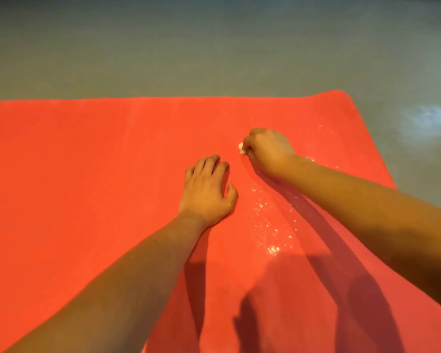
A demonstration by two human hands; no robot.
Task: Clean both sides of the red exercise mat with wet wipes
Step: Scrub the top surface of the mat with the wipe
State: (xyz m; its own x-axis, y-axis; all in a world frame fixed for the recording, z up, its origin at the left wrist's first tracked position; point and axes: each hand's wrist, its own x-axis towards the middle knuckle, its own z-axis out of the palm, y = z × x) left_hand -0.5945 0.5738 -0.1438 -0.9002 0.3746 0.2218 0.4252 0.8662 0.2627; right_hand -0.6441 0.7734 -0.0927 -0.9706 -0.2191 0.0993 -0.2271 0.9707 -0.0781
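Note:
The red exercise mat (87,174) lies flat on the floor and fills most of the view. Near its middle, my left hand (208,191) rests palm down on the mat with its fingers spread. Just to the right and farther away, my right hand (267,150) grips a small bunched white wet wipe (241,148) and presses it on the mat; only a corner of the wipe shows past the fingers. Wet, glistening streaks (267,225) mark the mat below and right of that hand.
Grey floor (214,47) lies beyond the mat's far edge and past its right end. A pale bright patch (428,121) shows on the floor at the right. The mat's far right corner (341,94) is rounded.

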